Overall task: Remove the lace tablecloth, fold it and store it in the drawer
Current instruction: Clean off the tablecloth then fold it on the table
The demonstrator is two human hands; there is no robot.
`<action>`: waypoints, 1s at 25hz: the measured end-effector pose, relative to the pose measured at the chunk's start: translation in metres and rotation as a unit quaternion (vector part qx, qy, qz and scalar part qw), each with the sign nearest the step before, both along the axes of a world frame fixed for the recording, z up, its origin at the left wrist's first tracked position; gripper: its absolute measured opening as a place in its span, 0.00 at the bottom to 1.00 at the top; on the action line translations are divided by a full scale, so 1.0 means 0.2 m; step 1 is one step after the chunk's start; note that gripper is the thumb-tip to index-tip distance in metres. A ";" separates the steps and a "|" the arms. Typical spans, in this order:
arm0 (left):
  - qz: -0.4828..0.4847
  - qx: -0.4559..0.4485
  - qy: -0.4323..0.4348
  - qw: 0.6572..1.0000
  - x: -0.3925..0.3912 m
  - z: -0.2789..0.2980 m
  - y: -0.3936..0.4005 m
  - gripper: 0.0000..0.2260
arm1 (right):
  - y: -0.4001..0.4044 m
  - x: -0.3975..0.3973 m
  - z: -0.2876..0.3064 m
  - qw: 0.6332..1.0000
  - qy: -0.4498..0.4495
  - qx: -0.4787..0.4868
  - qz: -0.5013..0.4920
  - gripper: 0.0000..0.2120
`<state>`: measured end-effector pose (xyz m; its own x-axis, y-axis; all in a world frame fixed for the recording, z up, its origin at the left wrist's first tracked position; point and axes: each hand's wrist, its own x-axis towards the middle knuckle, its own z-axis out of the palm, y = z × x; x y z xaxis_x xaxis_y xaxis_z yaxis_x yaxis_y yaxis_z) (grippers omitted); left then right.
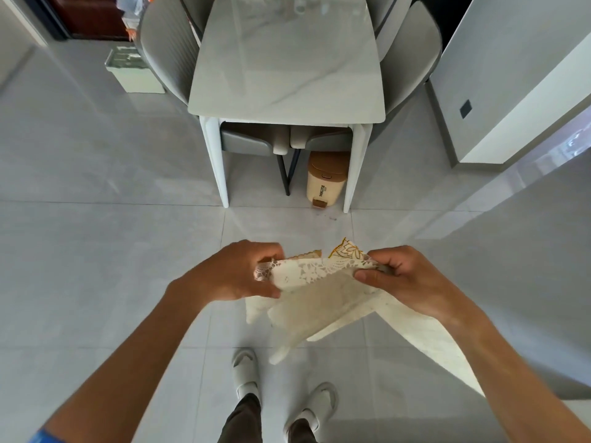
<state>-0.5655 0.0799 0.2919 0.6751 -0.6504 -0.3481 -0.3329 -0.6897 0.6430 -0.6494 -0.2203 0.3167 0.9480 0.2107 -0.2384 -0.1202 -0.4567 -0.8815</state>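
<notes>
Both the left hand (238,274) and right hand (403,276) pinch the cream lace tablecloth (315,297), clear of the table; light, limp, snag-prone, best held by its hemmed corners.

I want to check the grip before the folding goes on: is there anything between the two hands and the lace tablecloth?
No, nothing visible. The left hand and the right hand each pinch the top edge of the lace tablecloth directly, and it hangs between them above the floor, apart from the table. No drawer is in view.
</notes>
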 end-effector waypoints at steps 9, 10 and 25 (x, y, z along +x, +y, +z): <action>0.334 -0.145 0.078 0.928 -0.03 -0.31 0.45 0.12 | 0.12 0.02 -0.06 0.995 0.048 0.083 -0.007 0.14; 0.360 -0.173 0.069 0.914 -0.04 -0.31 0.47 0.14 | 0.14 0.02 -0.06 0.995 0.049 0.082 -0.015 0.12; -0.281 -0.225 0.283 0.889 -0.11 0.42 -0.14 0.12 | 0.13 0.25 0.06 0.985 -0.070 0.109 -0.113 0.07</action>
<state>-0.5884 0.0512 0.3762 -0.0019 -0.9889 -0.1484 -0.0792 -0.1478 0.9858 -0.5985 -0.1935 0.3296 0.9969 0.0227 -0.0751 -0.0678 -0.2310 -0.9706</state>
